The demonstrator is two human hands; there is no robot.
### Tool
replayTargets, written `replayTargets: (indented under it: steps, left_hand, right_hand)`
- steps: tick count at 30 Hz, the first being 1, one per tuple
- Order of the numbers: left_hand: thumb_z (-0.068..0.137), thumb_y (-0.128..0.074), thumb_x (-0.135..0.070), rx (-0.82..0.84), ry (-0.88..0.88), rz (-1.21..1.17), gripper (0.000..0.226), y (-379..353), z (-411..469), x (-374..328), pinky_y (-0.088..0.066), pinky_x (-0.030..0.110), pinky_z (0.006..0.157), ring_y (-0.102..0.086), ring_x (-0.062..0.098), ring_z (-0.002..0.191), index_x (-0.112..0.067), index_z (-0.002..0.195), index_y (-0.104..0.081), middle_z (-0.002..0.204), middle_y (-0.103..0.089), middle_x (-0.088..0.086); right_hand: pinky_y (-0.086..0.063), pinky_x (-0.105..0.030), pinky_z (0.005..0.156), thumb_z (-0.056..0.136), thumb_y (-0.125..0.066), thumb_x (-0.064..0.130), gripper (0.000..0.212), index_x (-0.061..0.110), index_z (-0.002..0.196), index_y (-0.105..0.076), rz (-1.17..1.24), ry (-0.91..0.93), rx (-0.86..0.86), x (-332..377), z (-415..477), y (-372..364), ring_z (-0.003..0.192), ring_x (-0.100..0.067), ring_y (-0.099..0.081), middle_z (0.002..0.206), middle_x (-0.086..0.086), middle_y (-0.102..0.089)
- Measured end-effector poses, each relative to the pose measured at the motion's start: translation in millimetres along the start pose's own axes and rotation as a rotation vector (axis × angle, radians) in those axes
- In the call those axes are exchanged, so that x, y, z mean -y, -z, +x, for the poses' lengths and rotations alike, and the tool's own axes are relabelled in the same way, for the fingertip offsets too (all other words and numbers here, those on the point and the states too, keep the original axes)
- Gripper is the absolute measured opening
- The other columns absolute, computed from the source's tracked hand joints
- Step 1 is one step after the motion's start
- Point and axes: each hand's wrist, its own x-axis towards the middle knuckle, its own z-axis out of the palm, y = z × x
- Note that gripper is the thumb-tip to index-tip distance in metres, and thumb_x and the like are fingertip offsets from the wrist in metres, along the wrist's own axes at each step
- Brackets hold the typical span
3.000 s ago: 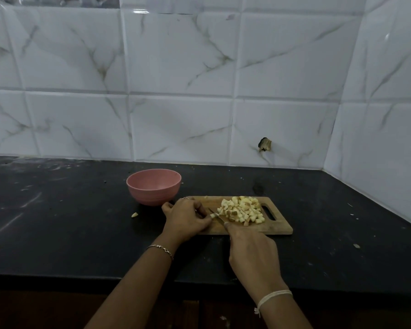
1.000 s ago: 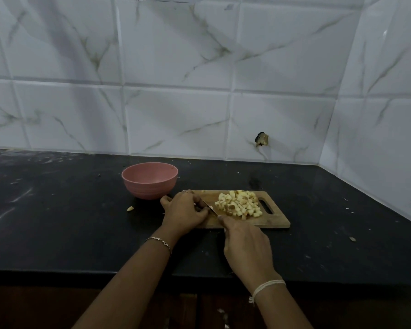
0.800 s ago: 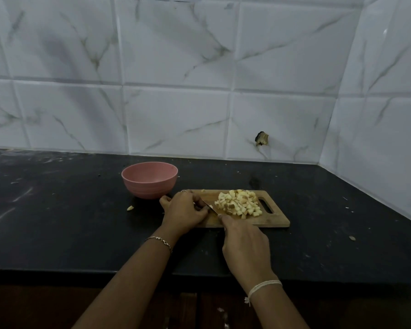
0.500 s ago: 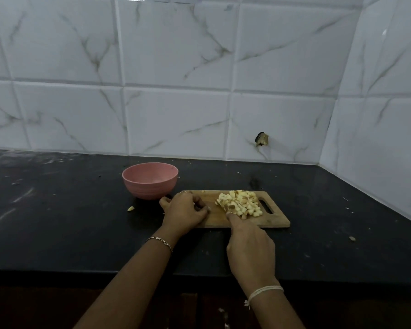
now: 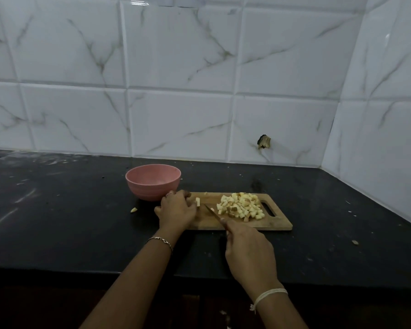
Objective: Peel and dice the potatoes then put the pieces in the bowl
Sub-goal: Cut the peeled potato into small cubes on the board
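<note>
On the cutting board [image 5: 278, 223], the left hand [image 5: 176, 211] pinches a potato piece [image 5: 197, 201], the right hand [image 5: 248, 249] grips the knife [image 5: 211, 213] beside the diced pile [image 5: 241, 206], near the pink bowl [image 5: 152, 185].

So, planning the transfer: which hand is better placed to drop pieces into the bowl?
Left, probably: the left hand pinches a potato piece right beside the bowl, while the right hand grips the knife.

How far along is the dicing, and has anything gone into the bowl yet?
Done: a diced potato pile sits on the cutting board. In hand: left hand holds a small piece, right hand holds the knife. Left: the pink bowl shows no pieces yet.
</note>
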Motion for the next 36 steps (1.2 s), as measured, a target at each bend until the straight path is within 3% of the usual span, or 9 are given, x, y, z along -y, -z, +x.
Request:
replayTargets:
  steps: [4, 9, 14, 23, 32, 36]
  left_hand:
    - [0.087, -0.059, -0.052, 0.015, -0.043, 0.164, 0.040, -4, 0, -2, -0.030, 0.044, 0.101, -0.041, 0.024, 0.127, -0.031, 0.122, -0.062, 0.133, -0.049, 0.001]
    - [0.086, -0.060, -0.047, -0.017, -0.087, 0.134, 0.021, -2, 1, -5, -0.029, 0.043, 0.095, -0.050, 0.019, 0.116, -0.033, 0.099, -0.070, 0.115, -0.058, -0.005]
    - [0.082, -0.063, -0.044, -0.023, -0.117, 0.114, 0.017, 5, -6, -8, -0.025, 0.040, 0.090, -0.057, 0.014, 0.105, -0.031, 0.090, -0.072, 0.098, -0.065, -0.010]
    - [0.079, -0.066, -0.052, -0.016, -0.130, 0.081, 0.019, 13, -18, -9, -0.024, 0.041, 0.092, -0.059, 0.007, 0.097, -0.034, 0.074, -0.067, 0.076, -0.060, -0.016]
    - [0.080, -0.067, -0.054, 0.009, -0.123, 0.045, 0.022, 11, -15, -7, -0.024, 0.042, 0.092, -0.056, 0.004, 0.096, -0.033, 0.080, -0.073, 0.076, -0.059, -0.018]
    - [0.080, -0.067, -0.053, -0.001, -0.125, 0.034, 0.022, 10, -14, -6, -0.024, 0.041, 0.092, -0.056, 0.004, 0.095, -0.032, 0.082, -0.074, 0.077, -0.059, -0.019]
  right_hand:
    - [-0.049, -0.027, 0.081, 0.101, -0.041, 0.022, 0.045, 0.036, 0.144, -0.041, -0.018, -0.071, -0.053, -1, 0, -1, 0.101, -0.010, -0.060, 0.112, 0.009, -0.063]
    - [-0.047, -0.024, 0.074, 0.101, -0.042, 0.023, 0.047, 0.038, 0.145, -0.037, 0.003, -0.092, -0.073, 0, -1, 1, 0.089, -0.008, -0.059, 0.101, 0.010, -0.061]
    - [-0.050, -0.023, 0.071, 0.102, -0.042, 0.026, 0.043, 0.039, 0.143, -0.041, 0.042, -0.057, -0.107, 0, -4, 2, 0.084, -0.005, -0.058, 0.098, 0.012, -0.061]
    - [-0.050, -0.023, 0.079, 0.101, -0.044, 0.028, 0.042, 0.038, 0.142, -0.044, 0.024, 0.040, -0.045, 3, -4, 4, 0.097, -0.004, -0.058, 0.108, 0.013, -0.063]
    - [-0.047, -0.030, 0.082, 0.098, -0.049, 0.018, 0.048, 0.029, 0.144, -0.039, -0.083, 0.075, 0.080, 10, 6, 3, 0.104, -0.014, -0.058, 0.112, 0.004, -0.062]
    - [-0.047, -0.029, 0.079, 0.099, -0.046, 0.014, 0.040, 0.024, 0.138, -0.043, -0.133, 0.093, 0.068, 18, 9, 1, 0.100, -0.015, -0.058, 0.110, 0.002, -0.061]
